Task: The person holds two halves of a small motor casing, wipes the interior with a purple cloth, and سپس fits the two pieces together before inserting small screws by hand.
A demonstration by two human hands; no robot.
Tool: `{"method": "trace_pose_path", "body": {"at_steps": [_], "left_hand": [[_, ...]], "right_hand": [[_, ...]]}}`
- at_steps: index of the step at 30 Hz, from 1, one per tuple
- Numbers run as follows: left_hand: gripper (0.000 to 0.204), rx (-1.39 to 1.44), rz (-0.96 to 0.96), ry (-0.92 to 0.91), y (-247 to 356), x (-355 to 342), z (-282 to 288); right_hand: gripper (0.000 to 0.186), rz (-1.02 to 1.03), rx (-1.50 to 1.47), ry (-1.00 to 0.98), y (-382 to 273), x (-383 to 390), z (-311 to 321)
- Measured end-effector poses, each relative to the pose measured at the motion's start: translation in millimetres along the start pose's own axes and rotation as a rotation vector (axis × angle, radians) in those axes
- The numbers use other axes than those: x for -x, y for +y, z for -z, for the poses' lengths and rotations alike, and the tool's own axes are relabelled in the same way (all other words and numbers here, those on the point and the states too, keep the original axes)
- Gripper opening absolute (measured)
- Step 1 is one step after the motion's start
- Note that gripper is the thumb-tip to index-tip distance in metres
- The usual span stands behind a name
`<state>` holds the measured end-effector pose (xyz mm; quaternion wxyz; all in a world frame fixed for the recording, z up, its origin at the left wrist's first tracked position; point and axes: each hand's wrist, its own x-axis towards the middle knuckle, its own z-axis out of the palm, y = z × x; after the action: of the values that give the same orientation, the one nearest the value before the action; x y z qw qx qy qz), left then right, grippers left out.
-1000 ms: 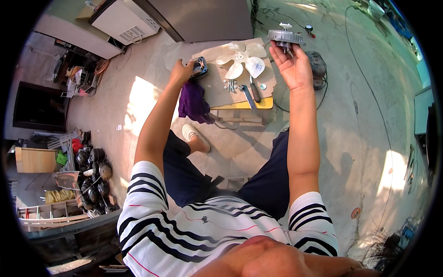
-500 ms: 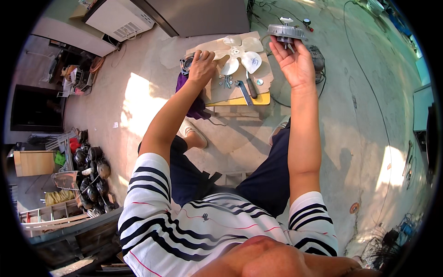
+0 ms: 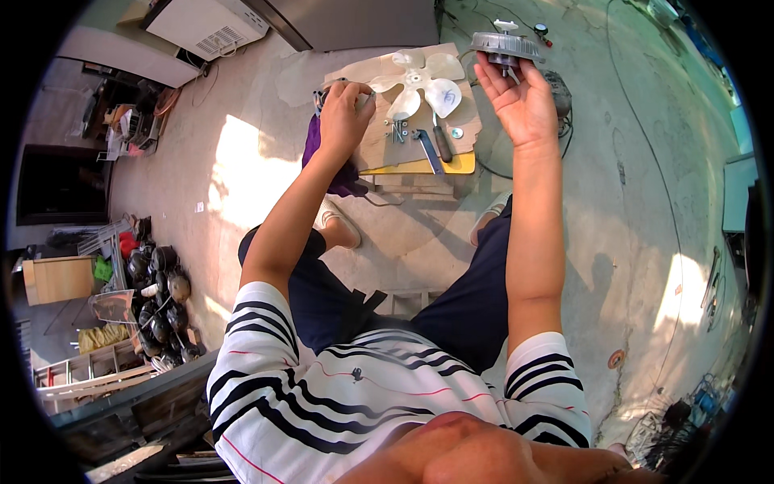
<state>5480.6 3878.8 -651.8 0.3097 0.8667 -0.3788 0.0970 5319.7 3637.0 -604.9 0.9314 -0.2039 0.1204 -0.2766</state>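
Note:
In my right hand a round grey metal motor with a white tip on its shaft is held up at the far right of the low bench. My left hand is at the bench's left edge, its fingers drawn together; what they hold, if anything, is hidden. A dark metal part shows just beside that hand, partly covered. Between my hands a white plastic fan blade lies on a sheet of cardboard. Several screws and nuts, a blue-handled tool and a dark-handled screwdriver lie nearer me.
A purple cloth hangs off the bench's left side. A dark rounded machine with a cable stands on the floor to the right. Black compressors are piled at left, beside a ladder. A grey cabinet stands beyond the bench.
My left hand has turned and drawn its fingers together near the dark metal part. The right hand still holds the motor, hardly moved. The view has shifted slightly.

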Motion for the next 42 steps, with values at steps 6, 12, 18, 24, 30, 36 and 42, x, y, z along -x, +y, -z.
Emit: {"method": "trace_pose_path", "body": {"at_steps": [6,12,18,24,30,36,42], "left_hand": [[0.013,1.379,0.820,-0.232,-6.2,25.3,13.6],[0.023,0.637,0.557,-0.481,17.7,39.2,11.3],[0.035,0.166,0.261,-0.456,18.2,42.2,-14.1],[0.041,0.112,0.380,-0.340,13.4,40.5,-19.7],[0.043,0.018,0.391,-0.283,9.2,42.3,-19.6],[0.038,-0.085,0.093,-0.201,12.7,52.2,-27.0],[0.025,-0.152,0.048,-0.209,19.6,64.3,-19.1]], "right_hand": [[0.033,-0.005,0.032,-0.009,1.8,0.5,2.3],[0.033,0.008,0.045,-0.011,1.8,-1.4,4.1],[0.034,-0.001,0.050,-0.011,4.9,-0.7,1.4],[0.034,-0.007,0.040,-0.018,5.2,-1.3,3.3],[0.034,-0.001,0.052,-0.032,4.4,0.8,2.1],[0.035,0.001,0.056,-0.029,4.3,1.4,1.6],[0.035,-0.002,0.055,-0.014,4.6,1.4,1.6]]}}
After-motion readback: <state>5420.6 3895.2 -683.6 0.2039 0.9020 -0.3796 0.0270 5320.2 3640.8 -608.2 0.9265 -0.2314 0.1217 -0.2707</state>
